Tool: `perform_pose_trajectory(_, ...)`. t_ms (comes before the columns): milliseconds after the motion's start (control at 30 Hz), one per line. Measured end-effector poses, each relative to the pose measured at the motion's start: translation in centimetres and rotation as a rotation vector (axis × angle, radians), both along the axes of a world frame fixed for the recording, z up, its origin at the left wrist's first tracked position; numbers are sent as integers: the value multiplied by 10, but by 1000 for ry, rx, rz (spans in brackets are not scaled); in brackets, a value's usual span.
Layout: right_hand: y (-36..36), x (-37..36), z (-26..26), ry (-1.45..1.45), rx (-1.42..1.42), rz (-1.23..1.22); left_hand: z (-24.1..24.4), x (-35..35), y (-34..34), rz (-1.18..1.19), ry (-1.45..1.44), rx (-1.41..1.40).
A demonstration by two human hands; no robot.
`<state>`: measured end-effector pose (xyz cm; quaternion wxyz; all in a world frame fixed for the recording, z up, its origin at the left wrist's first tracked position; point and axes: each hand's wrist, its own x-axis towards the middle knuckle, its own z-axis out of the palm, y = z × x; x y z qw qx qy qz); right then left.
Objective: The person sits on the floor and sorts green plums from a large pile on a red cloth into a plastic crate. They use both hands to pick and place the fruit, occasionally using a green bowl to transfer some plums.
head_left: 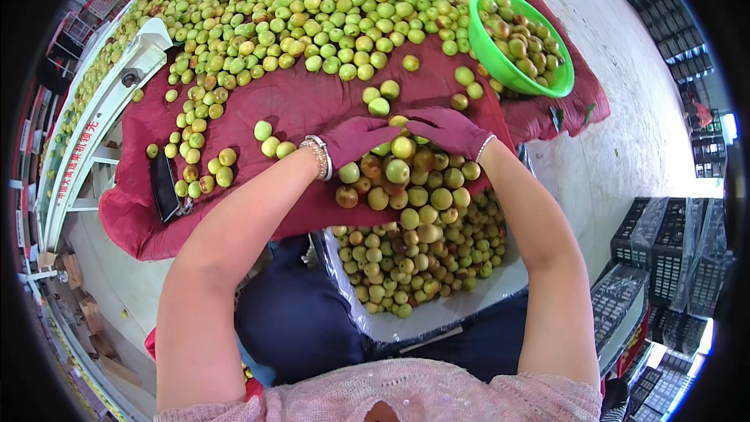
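My left hand (360,138) and my right hand (448,130), both in thin purple gloves, are cupped against the far side of a heap of green-and-brown jujubes (417,196). Their fingertips nearly meet above the fruit, and some fingers are hidden among it. This heap lies at the near edge of a dark red quilted cloth (304,94) and spills over it. Below sits a crate lined with clear plastic (457,319), partly filled with more jujubes, between the person's knees. Three loose green jujubes (379,106) lie just beyond my hands.
A large spread of jujubes (328,6) covers the cloth's far part. At the right stands a bright green plastic basin (521,41) holding browner fruit. A dark phone-like object (164,187) lies left. A white machine frame (111,76) runs along the left; black crates (668,246) are stacked right.
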<state>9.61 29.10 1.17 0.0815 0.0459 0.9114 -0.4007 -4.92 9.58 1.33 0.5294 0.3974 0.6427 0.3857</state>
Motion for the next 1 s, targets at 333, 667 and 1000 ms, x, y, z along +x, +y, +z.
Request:
perform_pose_trajectory(333,-38,129,10,16,-68,-93,43,91,-39,-549,494,-51)
perform_pose_trajectory(667,-249,165,-89,393,345,35,9,62,-95,280,1366,287)
perform_pose_trajectory(1000,-184,137,-132,283,671,-545,-14,62,-91,256,1430,118)
